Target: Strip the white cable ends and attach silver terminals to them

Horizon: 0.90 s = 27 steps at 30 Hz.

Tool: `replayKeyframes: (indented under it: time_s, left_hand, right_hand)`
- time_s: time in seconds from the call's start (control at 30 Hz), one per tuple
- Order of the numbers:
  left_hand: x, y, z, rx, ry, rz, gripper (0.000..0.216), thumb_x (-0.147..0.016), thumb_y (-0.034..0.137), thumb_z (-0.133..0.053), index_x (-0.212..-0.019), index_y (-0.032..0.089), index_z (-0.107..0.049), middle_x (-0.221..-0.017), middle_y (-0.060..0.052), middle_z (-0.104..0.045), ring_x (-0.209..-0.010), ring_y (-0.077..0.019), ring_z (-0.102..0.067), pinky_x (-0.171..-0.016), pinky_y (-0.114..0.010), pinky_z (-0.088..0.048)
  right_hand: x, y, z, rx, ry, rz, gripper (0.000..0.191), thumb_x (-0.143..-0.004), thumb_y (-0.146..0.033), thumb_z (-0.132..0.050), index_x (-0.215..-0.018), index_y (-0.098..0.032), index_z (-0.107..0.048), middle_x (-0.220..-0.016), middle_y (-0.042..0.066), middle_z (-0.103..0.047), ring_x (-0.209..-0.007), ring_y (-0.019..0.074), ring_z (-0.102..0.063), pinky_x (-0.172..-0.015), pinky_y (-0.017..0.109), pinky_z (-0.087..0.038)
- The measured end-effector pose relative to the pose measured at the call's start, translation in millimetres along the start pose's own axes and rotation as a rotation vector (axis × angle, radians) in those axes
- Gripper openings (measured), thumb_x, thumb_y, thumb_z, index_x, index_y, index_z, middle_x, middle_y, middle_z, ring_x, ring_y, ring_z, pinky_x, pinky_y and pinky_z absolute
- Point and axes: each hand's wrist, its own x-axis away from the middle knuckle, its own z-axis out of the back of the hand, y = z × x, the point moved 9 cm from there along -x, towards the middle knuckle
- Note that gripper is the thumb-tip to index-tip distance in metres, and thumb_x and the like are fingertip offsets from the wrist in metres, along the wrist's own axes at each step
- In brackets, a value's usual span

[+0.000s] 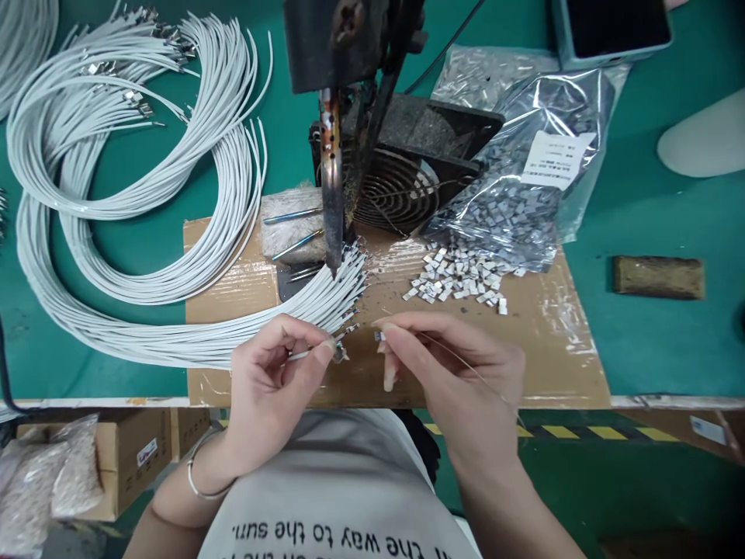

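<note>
My left hand (273,388) pinches a white cable (299,355) near its end. Small metal bits show at the fingertips, partly hidden by the thumb. Facing it across a short gap, my right hand (466,373) is closed on a tiny pale connector (380,337). A thin solder wire (466,362) also runs through its fingers and trails back over the hand. Above both hands, a soldering iron (333,186) hangs tip down from a dark holder. Its tip is just over the ends of a white cable bundle (192,341) on the cardboard sheet (466,373).
Small metal-and-white connectors (459,276) lie in a pile, beside a clear bag (524,178) full of them. A black fan (401,190) stands behind the iron. Coiled white cables (116,206) fill the left. A phone (617,31) and brown block (659,277) sit right.
</note>
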Motion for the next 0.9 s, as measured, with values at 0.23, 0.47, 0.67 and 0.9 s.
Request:
replayKeyframes:
  time_s: [0.23, 0.47, 0.67, 0.9]
  left_hand:
    - [-1, 6, -9, 0.078, -0.102, -0.067, 0.014, -0.097, 0.012, -0.078, -0.086, 0.021, -0.077, -0.092, -0.003, -0.08, -0.081, -0.0139, -0.071, -0.072, -0.021, -0.057]
    - [0, 7, -7, 0.046, -0.08, -0.087, 0.014, -0.096, 0.011, -0.078, -0.086, 0.022, -0.076, -0.091, -0.002, -0.078, -0.078, -0.0134, -0.069, -0.066, -0.021, -0.054]
    - [-1, 7, -7, 0.047, -0.088, -0.075, 0.015, -0.097, 0.011, -0.078, -0.088, 0.023, -0.076, -0.093, -0.001, -0.078, -0.078, -0.0118, -0.067, -0.065, -0.019, -0.052]
    - [1, 7, -7, 0.03, -0.087, -0.091, 0.014, -0.098, 0.013, -0.078, -0.087, 0.022, -0.076, -0.094, -0.001, -0.079, -0.075, -0.011, -0.066, -0.061, -0.018, -0.05]
  right_hand:
    - [-5, -6, -21, -0.052, -0.13, -0.016, 0.009, -0.091, -0.021, -0.083, -0.086, -0.026, -0.089, -0.078, 0.001, -0.078, -0.05, 0.0089, -0.058, -0.043, 0.022, -0.051]
    - [-5, -6, -27, -0.048, -0.149, 0.019, 0.015, -0.09, -0.016, -0.083, -0.088, -0.029, -0.09, -0.079, 0.001, -0.079, -0.065, 0.0136, -0.069, -0.055, 0.025, -0.056]
    - [-3, -7, -27, -0.04, -0.149, 0.043, 0.02, -0.091, -0.012, -0.082, -0.09, -0.03, -0.09, -0.081, 0.0, -0.081, -0.068, 0.0137, -0.072, -0.062, 0.027, -0.06]
    - [-2, -10, -27, -0.02, -0.143, 0.095, 0.02, -0.091, -0.01, -0.081, -0.092, -0.029, -0.09, -0.081, 0.0, -0.081, -0.062, 0.0114, -0.068, -0.058, 0.025, -0.058]
